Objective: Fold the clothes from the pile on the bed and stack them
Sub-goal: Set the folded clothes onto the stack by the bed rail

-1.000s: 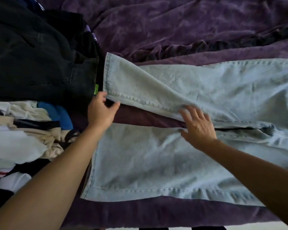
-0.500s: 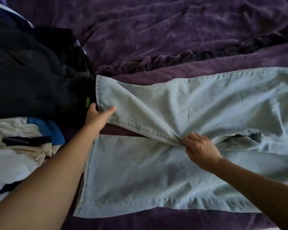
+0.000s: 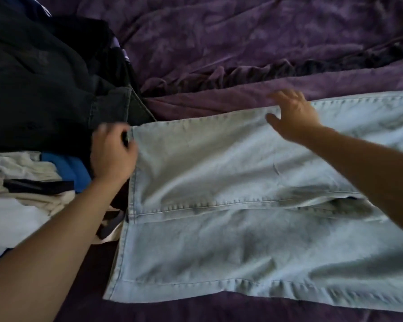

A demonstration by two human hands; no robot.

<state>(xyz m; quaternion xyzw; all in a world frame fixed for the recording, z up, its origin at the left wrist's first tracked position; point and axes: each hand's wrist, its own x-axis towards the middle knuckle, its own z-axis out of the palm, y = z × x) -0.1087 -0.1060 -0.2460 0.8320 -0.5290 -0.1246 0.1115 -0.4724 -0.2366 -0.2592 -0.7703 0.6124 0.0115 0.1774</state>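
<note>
On the purple bed the light blue jeans lie spread, legs side by side and touching. The left hand grips the far leg's hem corner; blurred. The right hand lies flat, fingers spread, on that leg's far edge. Beyond the left hand is a dark garment; beside its wrist, a blue cloth and white and beige clothes.

Both arms reached forward.
Left hand gripped the jeans hem, fingers curled; right hand lay farther off, fingers spread.
</note>
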